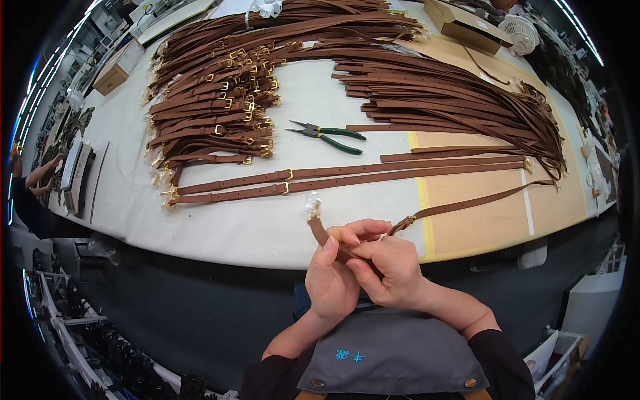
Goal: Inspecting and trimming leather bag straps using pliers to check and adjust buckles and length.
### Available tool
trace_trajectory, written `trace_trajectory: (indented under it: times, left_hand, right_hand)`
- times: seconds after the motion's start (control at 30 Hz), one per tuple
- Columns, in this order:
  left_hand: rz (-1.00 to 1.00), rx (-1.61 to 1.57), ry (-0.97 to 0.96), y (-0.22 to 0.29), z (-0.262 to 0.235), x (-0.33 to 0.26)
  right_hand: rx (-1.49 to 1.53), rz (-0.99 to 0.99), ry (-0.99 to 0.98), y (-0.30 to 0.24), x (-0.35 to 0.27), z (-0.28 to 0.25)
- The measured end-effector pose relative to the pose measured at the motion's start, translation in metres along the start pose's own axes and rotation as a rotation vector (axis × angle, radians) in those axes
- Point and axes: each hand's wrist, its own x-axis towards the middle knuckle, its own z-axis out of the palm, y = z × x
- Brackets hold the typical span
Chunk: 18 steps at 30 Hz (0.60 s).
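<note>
Being held at the near edge of the table [200, 230], a brown strap [317, 230] is gripped by two hands. By the left hand [331, 283], whose fingers are curled with almost no gap, the strap is held near one end; its clear-wrapped end fitting [315, 208] sticks up past the thumb. By the right hand [393, 270], the strap is pinched, thumb and bent fingers being drawn close together. A gold buckle [411, 219] is seen just beyond the right hand, on a length stretched out to the right; whether this length is one piece with the gripped part is hidden by the fingers. The step in hand is judged to be fine fingertip work on the strap; the exact action cannot be told. For the next move, a steady left-hand hold and a small, precise shift of the right fingers seem called for, the green-handled pliers [340, 133] lying untouched.
</note>
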Motion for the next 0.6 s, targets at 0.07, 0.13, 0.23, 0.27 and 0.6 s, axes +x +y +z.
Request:
trace_trajectory:
  times: [0.07,0.13,0.23,0.27,0.6]
  left_hand:
    - [0.017,0.023,0.026,-0.002,-0.001,-0.003]
    - [0.034,0.046,0.052,-0.005,-0.001,-0.003]
    - [0.111,0.087,-0.016,-0.011,0.0,-0.002]
    - [0.118,0.093,-0.036,-0.011,0.002,-0.001]
    - [0.054,0.011,0.051,-0.003,0.009,-0.002]
  right_hand:
    - [-0.103,-0.004,-0.079,-0.001,0.0,-0.005]
    - [-0.112,-0.02,-0.079,0.0,0.0,-0.003]
    - [-0.127,-0.062,-0.049,-0.002,0.0,-0.001]
    - [-0.134,-0.087,-0.019,-0.002,0.0,0.0]
    - [-0.136,-0.178,0.024,0.015,-0.005,0.004]
